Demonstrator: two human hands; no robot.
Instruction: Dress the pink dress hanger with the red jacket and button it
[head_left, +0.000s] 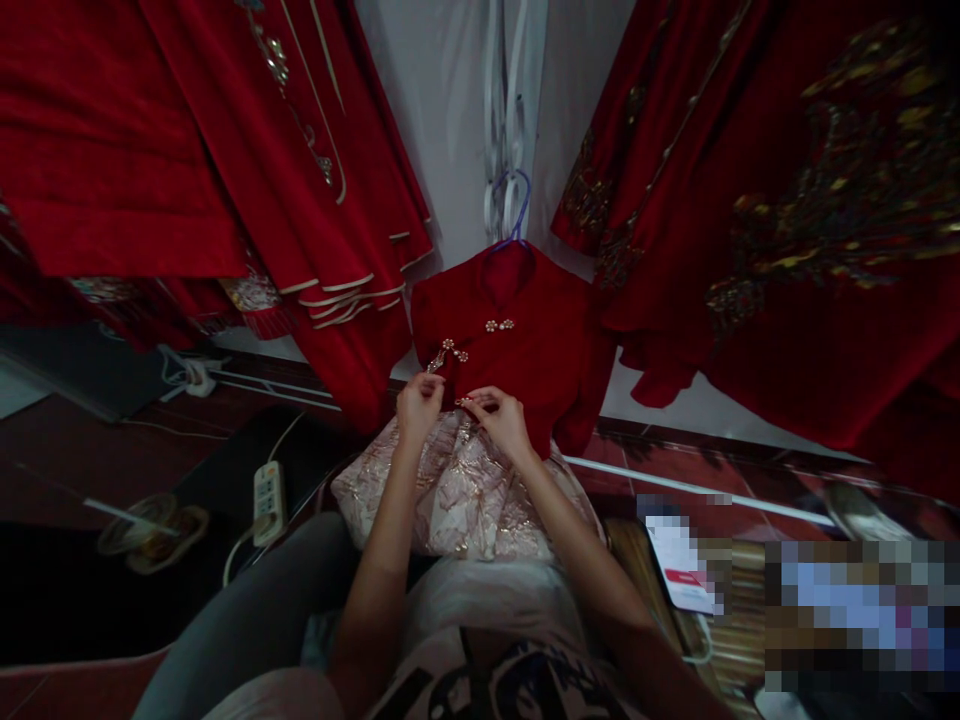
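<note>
In front of me a red jacket (525,365) hangs on a purple hanger (517,222), above a pale pink skirt (469,500) with gold patterning that spreads over my lap. Beaded flower-shaped fasteners (499,325) decorate the jacket's front. At its lower left edge, my left hand (420,405) is closed in a pinch just below another beaded fastener (450,350); what sits between those fingertips is too small to make out. My right hand (501,415) pinches a small beaded fastener (463,402) at the jacket's lower front, where it meets the skirt.
Red embroidered garments (285,180) hang on the left, and more with gold beadwork (847,230) on the right. A power strip (268,502) and a plastic cup with a straw (146,525) lie at left. A phone (679,560) rests on a slatted wooden surface (739,640) at right.
</note>
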